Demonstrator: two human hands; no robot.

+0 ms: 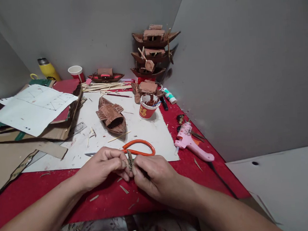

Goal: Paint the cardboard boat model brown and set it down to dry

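Between my two hands, near the front edge of the red cloth, is a small strip of brown cardboard [130, 160]. My left hand [108, 165] pinches it from the left, thumb and fingertips together. My right hand [154, 173] is closed on its right side, fingers curled in. Just behind the hands lie scissors with orange handles [151, 147], partly hidden by my fingers. Beyond them a brown model boat [113, 118] with an arched roof rests on a white sheet [158, 138].
A red and white paper cup [147, 109] stands behind right, a pink glue gun [194, 144] at the right edge. Cardboard [49, 131] and a drawing [34, 106] are piled left. Stacked model boats [154, 41], thin sticks [107, 86] and a yellow bottle [49, 70] are at the back.
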